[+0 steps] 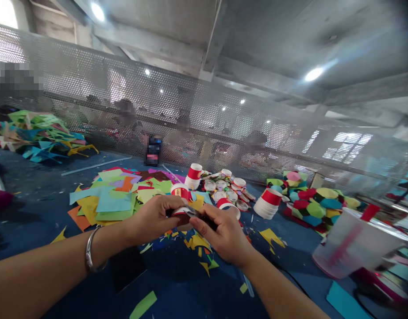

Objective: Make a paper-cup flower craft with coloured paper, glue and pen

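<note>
My left hand (157, 218) grips a red-and-white piece of paper cup (180, 212) over the middle of the table, fingers closed around its edge. My right hand (220, 228) is closed on a dark, thin tool (192, 212), which touches the cup piece; its kind is partly hidden by my fingers. Just behind my hands stand a red-and-white paper cup (179, 190) and a stack of cups (193, 176). Another cup (229, 206) lies tilted beyond my right hand. Yellow and green paper scraps (197, 241) are scattered below my hands.
Coloured paper sheets (114, 199) are heaped at left, with cut cup bottoms (220, 186) behind my right hand. A cup stack (267, 203), multicoloured paper balls (315, 206) and a plastic drink cup (353, 239) with a straw stand at right. A perforated metal screen (190, 106) crosses behind.
</note>
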A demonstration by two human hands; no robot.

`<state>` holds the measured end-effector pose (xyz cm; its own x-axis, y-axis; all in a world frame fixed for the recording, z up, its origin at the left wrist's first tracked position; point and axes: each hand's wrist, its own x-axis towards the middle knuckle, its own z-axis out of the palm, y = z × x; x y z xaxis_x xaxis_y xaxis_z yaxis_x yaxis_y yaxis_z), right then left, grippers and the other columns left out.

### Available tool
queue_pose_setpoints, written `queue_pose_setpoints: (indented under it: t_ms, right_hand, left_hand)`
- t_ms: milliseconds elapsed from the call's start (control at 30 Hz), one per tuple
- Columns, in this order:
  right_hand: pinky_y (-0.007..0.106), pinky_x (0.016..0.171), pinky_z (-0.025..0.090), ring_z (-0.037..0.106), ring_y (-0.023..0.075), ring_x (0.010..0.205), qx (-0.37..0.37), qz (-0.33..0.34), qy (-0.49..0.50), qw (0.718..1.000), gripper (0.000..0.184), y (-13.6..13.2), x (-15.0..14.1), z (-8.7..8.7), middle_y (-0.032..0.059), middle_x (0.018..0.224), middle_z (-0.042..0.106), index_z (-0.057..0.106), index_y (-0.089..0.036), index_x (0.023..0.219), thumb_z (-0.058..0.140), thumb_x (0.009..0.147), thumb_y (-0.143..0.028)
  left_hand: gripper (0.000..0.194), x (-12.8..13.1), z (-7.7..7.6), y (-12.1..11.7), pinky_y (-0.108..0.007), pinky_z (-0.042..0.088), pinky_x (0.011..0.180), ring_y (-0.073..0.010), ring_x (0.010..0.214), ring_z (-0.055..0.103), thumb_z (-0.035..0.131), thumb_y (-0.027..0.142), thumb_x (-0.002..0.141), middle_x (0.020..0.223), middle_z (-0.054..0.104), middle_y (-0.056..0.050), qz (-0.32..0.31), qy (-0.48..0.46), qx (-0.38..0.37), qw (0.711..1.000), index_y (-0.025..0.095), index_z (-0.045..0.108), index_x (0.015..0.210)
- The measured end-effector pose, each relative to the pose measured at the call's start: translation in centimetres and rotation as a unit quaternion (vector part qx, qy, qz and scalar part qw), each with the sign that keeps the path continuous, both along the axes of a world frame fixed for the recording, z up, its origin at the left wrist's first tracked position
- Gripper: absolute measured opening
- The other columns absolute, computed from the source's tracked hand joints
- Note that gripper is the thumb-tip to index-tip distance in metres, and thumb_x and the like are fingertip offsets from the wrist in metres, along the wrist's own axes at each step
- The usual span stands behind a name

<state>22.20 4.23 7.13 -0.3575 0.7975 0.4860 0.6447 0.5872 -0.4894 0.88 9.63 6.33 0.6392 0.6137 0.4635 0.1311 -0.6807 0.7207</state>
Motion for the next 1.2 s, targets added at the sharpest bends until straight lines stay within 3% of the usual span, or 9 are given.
queue_pose_setpoints:
  t_ms: [233,500,833,1200]
  right_hand:
    - [0.028,0.050,0.027,0.036,0.0096,0.053,0.020,-0.010,-0.003,1.000,0.036,-0.1,-0.2,0.1,-0.0061,0.058,0.040,0.047,-0.022,0.070,0.057,0.097,-0.043]
    - [0.027,0.050,0.026,0.033,0.0096,0.052,0.000,-0.032,0.014,0.999,0.041,0.3,0.0,0.1,-0.0067,0.057,0.036,0.046,-0.021,0.067,0.057,0.098,-0.046]
    - [0.028,0.050,0.024,0.031,0.0104,0.054,-0.041,-0.020,0.063,0.997,0.041,0.6,-0.3,0.1,-0.0065,0.058,0.034,0.045,-0.022,0.066,0.058,0.097,-0.046]
    - [0.027,0.052,0.026,0.033,0.0109,0.056,-0.061,-0.007,0.073,0.995,0.041,0.7,-0.3,-0.4,-0.0064,0.061,0.036,0.046,-0.022,0.068,0.056,0.098,-0.047]
  left_hand:
    - [0.016,0.0,0.0,0.4,-0.024,0.042,0.066,-0.0125,0.071,0.053,0.064,0.031,0.086,0.076,0.063,0.001,-0.023,-0.001,-0.047,0.999,0.017,0.069,0.082]
    - [0.030,0.3,-1.2,1.2,-0.025,0.041,0.069,-0.0127,0.073,0.054,0.075,0.042,0.081,0.080,0.062,0.000,-0.040,-0.070,-0.221,0.972,0.016,0.068,0.094]
    - [0.026,0.4,-1.2,1.2,-0.025,0.036,0.066,-0.0105,0.069,0.048,0.074,0.041,0.083,0.074,0.057,0.003,-0.036,-0.075,-0.228,0.970,0.016,0.068,0.087]
    - [0.021,0.4,-0.9,1.1,-0.024,0.039,0.068,-0.0107,0.070,0.052,0.077,0.036,0.079,0.075,0.063,0.002,-0.049,-0.087,-0.255,0.962,0.017,0.071,0.085]
